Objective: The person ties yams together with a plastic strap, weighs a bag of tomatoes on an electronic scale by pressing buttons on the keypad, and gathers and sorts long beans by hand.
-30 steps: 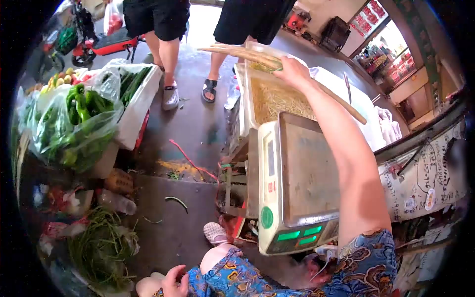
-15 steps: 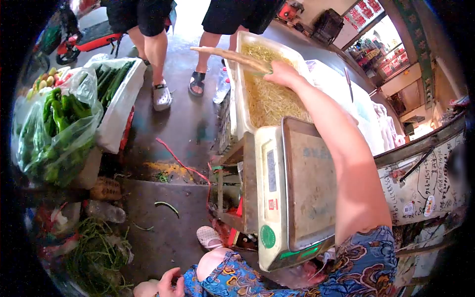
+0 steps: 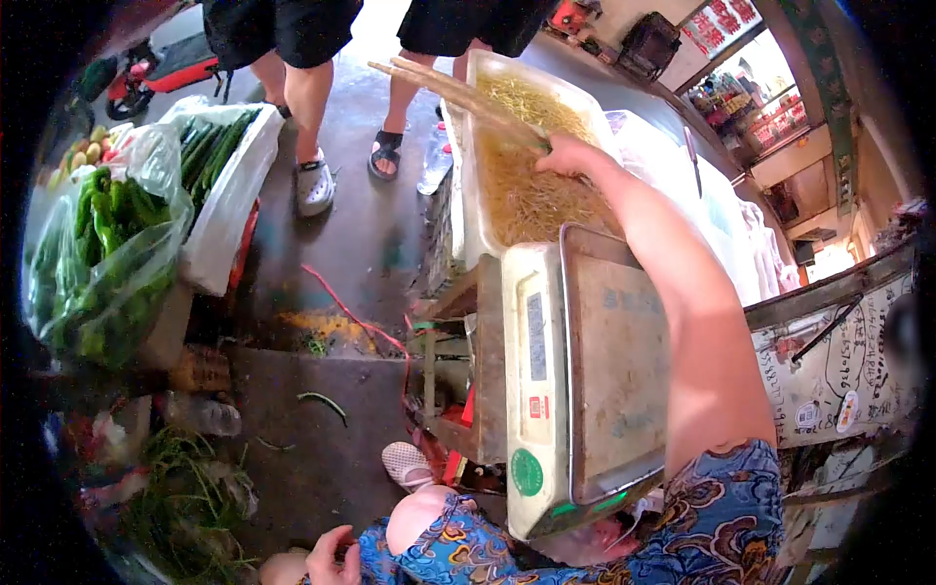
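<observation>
My right hand [image 3: 575, 156] grips the handle end of a long tan hand fan [image 3: 468, 100], which looks like palm leaf and shows nearly edge-on. The fan reaches up and left over a white bin [image 3: 475, 200] of thin yellow sprouts or shreds [image 3: 536, 200]. Green shows on the fan close to my fingers. Low in the view, my left hand [image 3: 334, 558] rests by my bare knee, its fingers loosely bent and apart, with nothing visible in them. My right forearm crosses above the metal pan [image 3: 619, 361] of a weighing scale [image 3: 531, 429].
Two people's legs [image 3: 310, 107] stand beyond the bin. At the left are a clear bag of green peppers [image 3: 107, 234] and a white foam box [image 3: 234, 195] of long green vegetables. A red cord [image 3: 351, 317] lies on the floor. A wooden stand [image 3: 478, 361] supports the scale.
My right hand has moved slightly right and down with the fan, whose blade has turned to a steeper slant. The left hand stays put.
</observation>
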`<action>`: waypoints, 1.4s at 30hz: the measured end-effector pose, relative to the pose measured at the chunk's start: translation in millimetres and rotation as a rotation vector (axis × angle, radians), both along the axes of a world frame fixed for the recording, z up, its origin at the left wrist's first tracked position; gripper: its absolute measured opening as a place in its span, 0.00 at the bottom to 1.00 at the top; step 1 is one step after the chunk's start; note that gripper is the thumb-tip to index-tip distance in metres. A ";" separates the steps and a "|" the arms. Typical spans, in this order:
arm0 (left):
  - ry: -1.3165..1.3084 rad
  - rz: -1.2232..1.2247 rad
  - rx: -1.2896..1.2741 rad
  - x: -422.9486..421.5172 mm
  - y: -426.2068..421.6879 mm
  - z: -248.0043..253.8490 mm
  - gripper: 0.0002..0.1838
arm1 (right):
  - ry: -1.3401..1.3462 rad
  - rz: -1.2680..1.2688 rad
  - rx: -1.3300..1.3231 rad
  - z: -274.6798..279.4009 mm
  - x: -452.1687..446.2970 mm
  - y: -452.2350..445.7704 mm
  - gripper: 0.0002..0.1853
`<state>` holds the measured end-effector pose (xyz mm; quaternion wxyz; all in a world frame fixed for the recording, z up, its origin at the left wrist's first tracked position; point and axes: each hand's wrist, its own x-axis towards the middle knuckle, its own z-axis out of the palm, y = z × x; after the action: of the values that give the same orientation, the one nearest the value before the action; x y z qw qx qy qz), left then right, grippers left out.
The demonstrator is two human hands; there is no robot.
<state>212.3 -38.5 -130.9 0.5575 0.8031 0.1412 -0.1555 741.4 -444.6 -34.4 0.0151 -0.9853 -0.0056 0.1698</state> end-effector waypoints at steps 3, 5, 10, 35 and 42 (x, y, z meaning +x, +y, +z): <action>-0.058 -0.033 0.053 -2.5 2.6 -2.7 0.14 | -0.068 0.102 0.040 -9.0 -1.9 -8.4 0.35; -0.064 -0.038 0.064 -1.9 2.7 0.5 0.14 | -0.041 0.105 0.039 -15.5 6.1 -16.0 0.38; -0.087 -0.033 0.074 -4.5 1.8 7.6 0.14 | 0.115 0.082 -0.096 -8.3 8.0 -19.3 0.47; -0.241 0.058 -0.044 -102.9 17.6 10.1 0.14 | -0.222 0.424 1.258 210.4 -191.1 230.1 0.61; -0.212 0.041 -0.001 -120.7 16.5 35.9 0.15 | -0.189 0.514 1.623 224.7 -131.0 290.0 0.57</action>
<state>91.6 -22.0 -95.0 0.5727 0.8118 0.0980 -0.0584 610.5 -154.5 190.3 0.6765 -0.6474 -0.3499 0.0287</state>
